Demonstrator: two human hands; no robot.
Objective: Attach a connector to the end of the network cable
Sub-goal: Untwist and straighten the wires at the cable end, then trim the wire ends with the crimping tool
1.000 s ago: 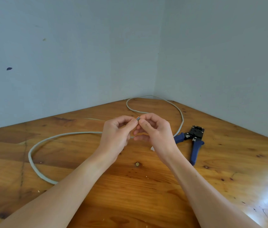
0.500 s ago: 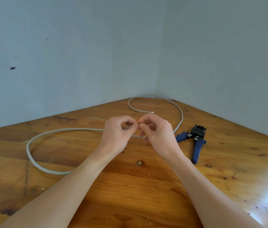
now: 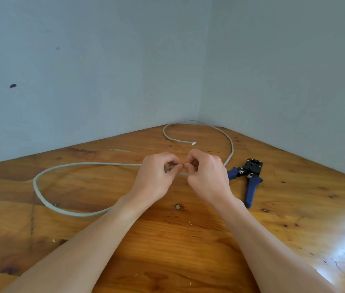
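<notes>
A long grey network cable [image 3: 40, 193] loops over the wooden table. One end runs into my left hand [image 3: 156, 176], which pinches it near the tip between thumb and fingers. My right hand [image 3: 206, 176] meets it fingertip to fingertip and pinches something small there; the connector is hidden by the fingers. The cable's other end [image 3: 193, 143] lies cut and bare near the far corner. The hands hover just above the table's middle.
A blue-handled crimping tool [image 3: 250, 176] lies on the table just right of my right hand, handles spread. Two grey walls meet in a corner behind the wooden table [image 3: 167, 250]. Small crumbs are scattered on the wood.
Both hands have sunk slightly and closed together, hiding the small striped piece seen between the fingertips a second ago. The cable loop on the left has shifted a little.
</notes>
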